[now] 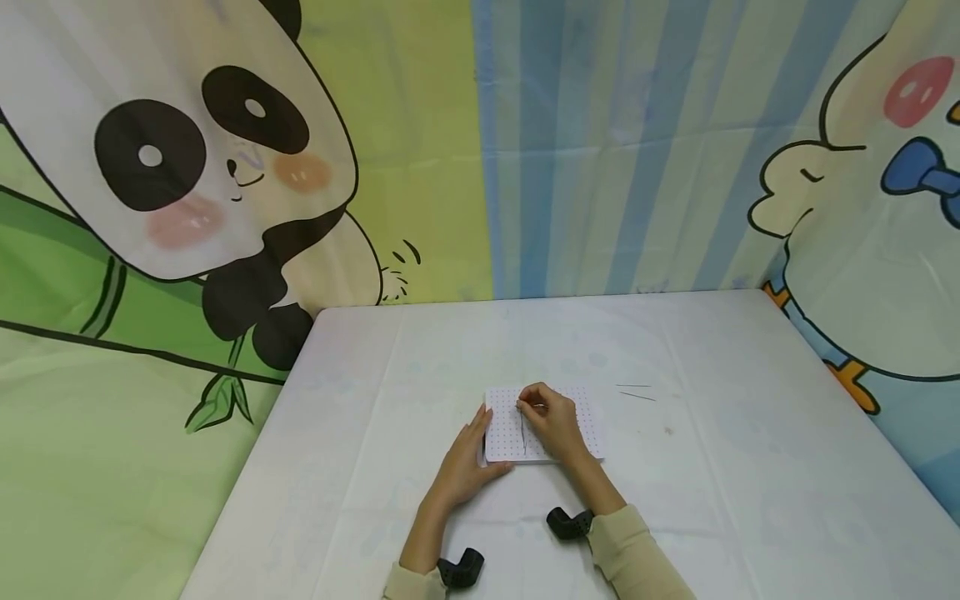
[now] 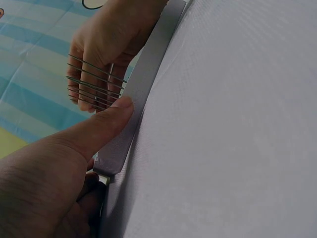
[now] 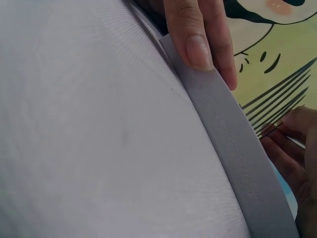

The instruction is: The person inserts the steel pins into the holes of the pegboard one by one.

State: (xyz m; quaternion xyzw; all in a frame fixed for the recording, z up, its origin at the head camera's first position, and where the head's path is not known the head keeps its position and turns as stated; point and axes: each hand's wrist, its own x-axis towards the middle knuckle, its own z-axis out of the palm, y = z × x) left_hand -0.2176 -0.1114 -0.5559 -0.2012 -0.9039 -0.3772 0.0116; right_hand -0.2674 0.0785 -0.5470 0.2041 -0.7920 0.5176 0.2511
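Note:
A white board (image 1: 587, 421) with a grid of small dots lies flat on the table. My left hand (image 1: 463, 468) grips its near left corner, the fingers along the left side and the thumb (image 2: 116, 111) against the front edge. Several thin dark needle-like sticks (image 3: 279, 83) stand up from the board in a row; from above they look like a narrow dark line. Over the board, my right hand (image 1: 553, 423) pinches a thin stick between thumb and forefinger, behind the row in the left wrist view. Its lower end is hidden by the fingers.
Two more thin dark sticks (image 1: 637, 397) lie on the white tablecloth (image 1: 720, 500) to the right of the board. A black wrist camera (image 1: 461, 568) sits at each wrist. A curtain (image 1: 420, 150) with cartoon animals hangs behind the table.

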